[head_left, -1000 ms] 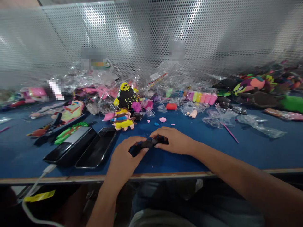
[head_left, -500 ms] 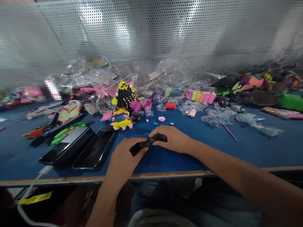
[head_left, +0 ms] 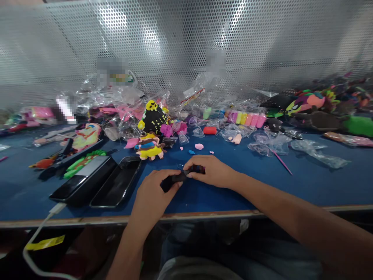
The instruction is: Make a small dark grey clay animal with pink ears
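Note:
Between my two hands is a long black piece of what looks like modelling clay [head_left: 178,177], lying at a slant just above or on the blue table. My left hand [head_left: 153,190] pinches its left end between thumb and fingers. At the other end, my right hand [head_left: 209,171] has thumb and fingertips closed on it; a darker, partly coloured bit shows under the fingers but is too hidden to name. Just beyond the hands lie a pink clay lump [head_left: 199,146], a small blue lump [head_left: 191,152] and a couple of tiny pink bits.
A phone [head_left: 112,188] and a black device with a white cable [head_left: 58,209] lie left. Behind them are clay figures, including a yellow-and-brown one [head_left: 150,147]. Clear plastic wrappers [head_left: 268,142], a red clay block [head_left: 210,130] and a purple stick [head_left: 282,162] lie farther back and right.
Both hands keep their hold on the black piece in nearly the same spot. Only a very slight shift of the fingers and of the view shows.

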A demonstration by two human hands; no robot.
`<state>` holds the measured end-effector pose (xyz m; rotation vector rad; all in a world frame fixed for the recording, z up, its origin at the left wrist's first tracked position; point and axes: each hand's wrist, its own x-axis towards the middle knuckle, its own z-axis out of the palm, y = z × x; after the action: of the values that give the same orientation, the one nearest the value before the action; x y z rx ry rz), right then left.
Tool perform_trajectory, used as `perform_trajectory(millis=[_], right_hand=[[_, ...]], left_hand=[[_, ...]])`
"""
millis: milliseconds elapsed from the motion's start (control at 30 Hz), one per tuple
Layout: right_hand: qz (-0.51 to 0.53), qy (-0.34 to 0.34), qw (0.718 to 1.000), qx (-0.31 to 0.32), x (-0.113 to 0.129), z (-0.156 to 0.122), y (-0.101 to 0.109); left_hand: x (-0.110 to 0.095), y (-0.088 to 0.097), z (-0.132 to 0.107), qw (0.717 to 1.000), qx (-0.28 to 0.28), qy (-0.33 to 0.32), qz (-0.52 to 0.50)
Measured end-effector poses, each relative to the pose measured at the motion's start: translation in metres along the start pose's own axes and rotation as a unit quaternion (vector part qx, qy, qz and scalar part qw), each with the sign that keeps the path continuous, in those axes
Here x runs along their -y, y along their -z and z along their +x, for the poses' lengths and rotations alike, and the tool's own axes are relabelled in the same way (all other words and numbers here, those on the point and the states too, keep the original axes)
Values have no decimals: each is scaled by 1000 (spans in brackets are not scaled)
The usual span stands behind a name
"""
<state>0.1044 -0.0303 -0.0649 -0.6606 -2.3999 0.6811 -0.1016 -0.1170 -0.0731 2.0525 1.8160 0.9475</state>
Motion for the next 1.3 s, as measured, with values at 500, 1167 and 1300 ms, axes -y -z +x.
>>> perform_trajectory(millis=[500,1167,1300], right_hand=[[-7,-24,1000,19,0,-6,7],[-9,-37,999,35,0,-2,4],[-10,-36,999,33,-1,-2,3]], left_hand=[[0,2,-2,1000,-4,-11,11],[-5,-1,-2,996,9,-78,36],[-6,-1,-3,996,-1,-81,43]])
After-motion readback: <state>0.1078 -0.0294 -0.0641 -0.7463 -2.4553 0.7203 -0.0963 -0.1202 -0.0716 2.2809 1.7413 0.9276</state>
